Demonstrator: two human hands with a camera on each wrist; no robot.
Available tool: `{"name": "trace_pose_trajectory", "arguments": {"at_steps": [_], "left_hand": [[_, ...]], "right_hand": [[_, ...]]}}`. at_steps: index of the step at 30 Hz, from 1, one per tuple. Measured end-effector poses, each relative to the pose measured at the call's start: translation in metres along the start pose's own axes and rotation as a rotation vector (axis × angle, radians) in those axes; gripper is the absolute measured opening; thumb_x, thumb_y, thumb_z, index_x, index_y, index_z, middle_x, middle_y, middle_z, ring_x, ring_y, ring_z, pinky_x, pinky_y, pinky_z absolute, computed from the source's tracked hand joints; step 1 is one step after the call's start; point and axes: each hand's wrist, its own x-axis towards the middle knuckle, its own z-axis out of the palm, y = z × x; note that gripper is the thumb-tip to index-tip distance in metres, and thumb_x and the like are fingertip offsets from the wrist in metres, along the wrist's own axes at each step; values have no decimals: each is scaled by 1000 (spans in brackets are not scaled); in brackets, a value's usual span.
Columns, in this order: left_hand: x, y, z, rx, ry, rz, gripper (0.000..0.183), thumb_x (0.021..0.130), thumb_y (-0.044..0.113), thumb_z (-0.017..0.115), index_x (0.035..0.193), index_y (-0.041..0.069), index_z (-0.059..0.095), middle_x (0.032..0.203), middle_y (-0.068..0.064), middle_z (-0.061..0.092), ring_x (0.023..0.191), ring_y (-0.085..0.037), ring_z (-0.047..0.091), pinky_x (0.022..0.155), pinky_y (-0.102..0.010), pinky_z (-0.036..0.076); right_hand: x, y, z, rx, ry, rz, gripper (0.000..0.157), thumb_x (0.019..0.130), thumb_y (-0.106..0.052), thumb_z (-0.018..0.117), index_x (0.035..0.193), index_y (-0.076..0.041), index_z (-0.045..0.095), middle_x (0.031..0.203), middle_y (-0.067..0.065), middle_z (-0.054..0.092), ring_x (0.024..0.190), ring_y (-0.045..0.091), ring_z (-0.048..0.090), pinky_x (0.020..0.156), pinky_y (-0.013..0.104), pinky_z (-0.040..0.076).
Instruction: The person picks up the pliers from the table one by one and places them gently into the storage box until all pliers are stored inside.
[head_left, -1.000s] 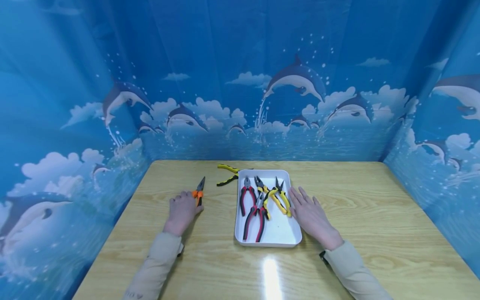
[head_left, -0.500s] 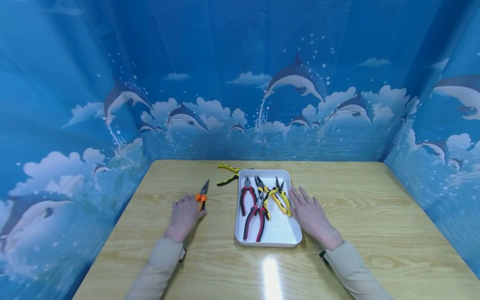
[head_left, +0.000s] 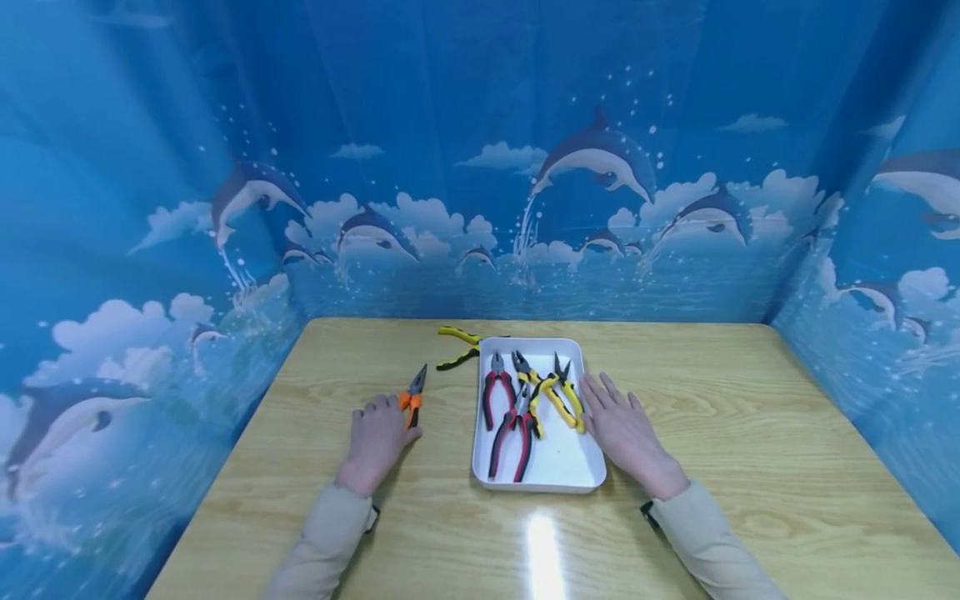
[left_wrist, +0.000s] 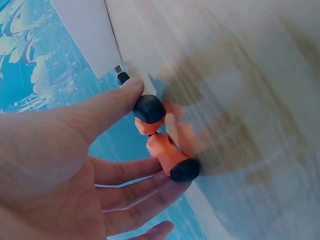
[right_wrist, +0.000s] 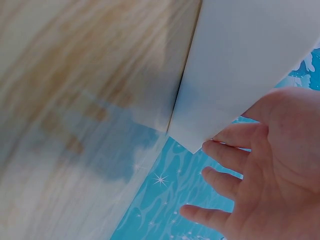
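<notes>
My left hand holds orange-and-black long-nose pliers by the handles, left of the white tray. Their grey nose points away from me. In the left wrist view the thumb and fingertips pinch the two orange handles from either side. My right hand lies with straight fingers along the tray's right side. Close up in the right wrist view, its fingertips are right at the white tray wall. Inside the tray lie red-and-black pliers and yellow-handled pliers.
Another pair of yellow-and-black pliers lies behind the tray's far left corner, its head hidden by the tray. Wooden tabletop extends around the tray. A blue dolphin-print curtain borders the table at the back and sides.
My left hand has shifted slightly right and toward me with the orange pliers, closer to the tray. The right hand and the tray have stayed in place.
</notes>
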Motion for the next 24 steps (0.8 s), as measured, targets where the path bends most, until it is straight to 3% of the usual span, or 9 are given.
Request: {"name": "trace_pose_trajectory", "arguments": {"at_steps": [7,13,16,24], "left_hand": [[-5,4,0,-7,64,12,57,79,45,85,91,-5,60,77,-15,57,69,-29,59,63,-42,48],[-4,6,2,-29,63,-10,58,85,49,78,91,-5,58,76,-15,55,70,-29,57,64,-42,46],[-3,7,5,-23,71,-29,60,83,49,80,93,-6,59,79,-17,56,74,-31,58,66,-44,47],[-1,10,5,-33,12,-76,61,83,47,81,96,-8,60,85,-20,56,79,-33,57,70,-46,48]], "right_hand": [[0,0,0,2,3,-2,58,106,-23,52,155,1,34,161,19,33,149,44,27,113,70,27],[0,0,-2,-6,-8,6,58,106,-24,51,155,1,34,161,19,33,149,44,27,113,70,28],[0,0,-1,-4,-15,8,58,106,-24,51,156,0,33,162,19,32,149,43,26,113,70,27],[0,0,-1,-2,-12,6,58,106,-24,51,156,0,34,162,19,32,149,43,26,113,70,27]]}}
